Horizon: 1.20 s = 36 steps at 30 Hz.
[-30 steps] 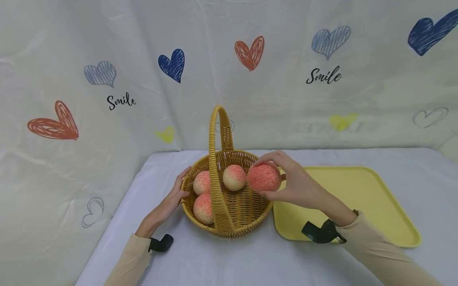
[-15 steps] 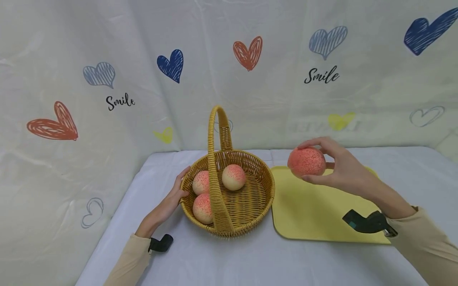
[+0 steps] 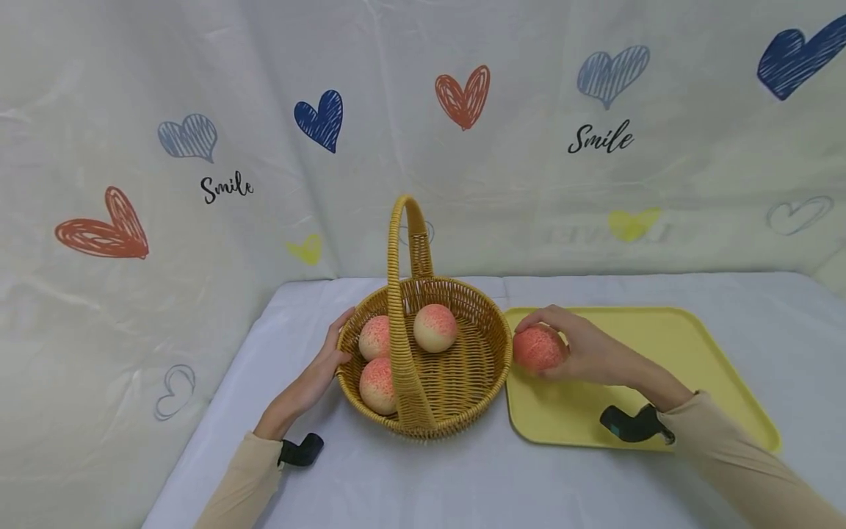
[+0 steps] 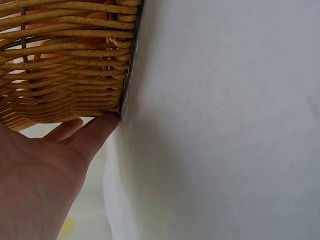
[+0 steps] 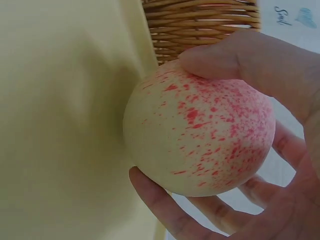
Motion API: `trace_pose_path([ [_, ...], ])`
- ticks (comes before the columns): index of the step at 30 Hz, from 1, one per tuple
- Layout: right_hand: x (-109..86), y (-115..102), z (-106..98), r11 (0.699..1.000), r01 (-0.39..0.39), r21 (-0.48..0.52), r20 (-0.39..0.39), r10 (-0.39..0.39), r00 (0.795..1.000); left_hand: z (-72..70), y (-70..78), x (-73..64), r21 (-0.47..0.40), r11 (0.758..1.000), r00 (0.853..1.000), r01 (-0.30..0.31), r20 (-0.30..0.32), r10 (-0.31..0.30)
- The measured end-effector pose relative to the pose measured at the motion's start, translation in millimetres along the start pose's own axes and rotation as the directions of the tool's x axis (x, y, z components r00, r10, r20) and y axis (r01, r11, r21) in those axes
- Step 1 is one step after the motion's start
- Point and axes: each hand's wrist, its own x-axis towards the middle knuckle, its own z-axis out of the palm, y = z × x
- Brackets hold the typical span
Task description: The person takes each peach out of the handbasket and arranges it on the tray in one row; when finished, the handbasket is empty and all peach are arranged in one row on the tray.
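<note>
My left hand [image 3: 317,371] holds the left side of a round wicker basket [image 3: 463,422], its thumb at the rim and its fingers along the outside. In the left wrist view, fingertips touch the basket's wall [image 4: 65,65] near its base. Three pink-and-cream peaches [image 3: 435,328] lie inside the basket, two partly behind the handle. My right hand [image 3: 588,349] grips another peach [image 3: 538,347] low over the left part of a yellow tray [image 3: 648,367]. The right wrist view shows thumb and fingers around this peach [image 5: 195,135]; whether it touches the tray, I cannot tell.
The basket's tall arched handle [image 3: 394,294] rises above the peaches. The tray stands close to the basket's right side on a white-covered table [image 3: 463,485]. A pale curtain [image 3: 515,184] printed with hearts hangs behind.
My right hand has carried its peach right, out from above the basket, then down and slightly back left over the tray. The left hand and basket have stayed in place.
</note>
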Motion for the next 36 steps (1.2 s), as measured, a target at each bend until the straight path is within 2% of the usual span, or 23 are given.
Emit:
trace_pose_path([
  [4,2.0,4.6,7.0,0.999,0.050,-0.020,0.014,-0.050,0.999,0.3,-0.5,0.6,0.001,1.000,1.000,0.002,0.004,-0.002],
  [9,2.0,2.8,7.7,0.997,0.067,-0.038,0.010,-0.067,0.998,-0.9,0.6,-0.2,-0.004,1.000,1.000,-0.006,0.004,0.006],
  [14,4.1,-0.9,8.1,0.995,0.049,-0.082,-0.006,-0.050,0.999,-1.6,1.0,-0.5,0.001,1.000,1.000,-0.015,-0.003,0.015],
  [18,5.7,-2.8,6.0,0.996,0.020,-0.089,0.016,-0.018,1.000,-0.8,1.3,-0.5,0.005,1.000,1.000,-0.011,-0.001,0.011],
  [23,7.0,-3.4,2.3,0.994,0.027,-0.108,0.045,-0.023,0.999,0.0,2.5,0.2,0.004,1.000,1.000,-0.016,0.001,0.016],
  [30,10.2,-3.0,6.5,0.986,0.013,-0.167,0.024,-0.009,1.000,-0.7,3.4,-0.2,0.008,1.000,1.000,-0.022,-0.002,0.022],
  [36,9.8,-7.5,5.4,0.976,0.012,-0.218,0.050,-0.002,0.999,-0.9,1.8,-0.9,0.001,1.000,1.000,-0.023,0.007,0.023],
])
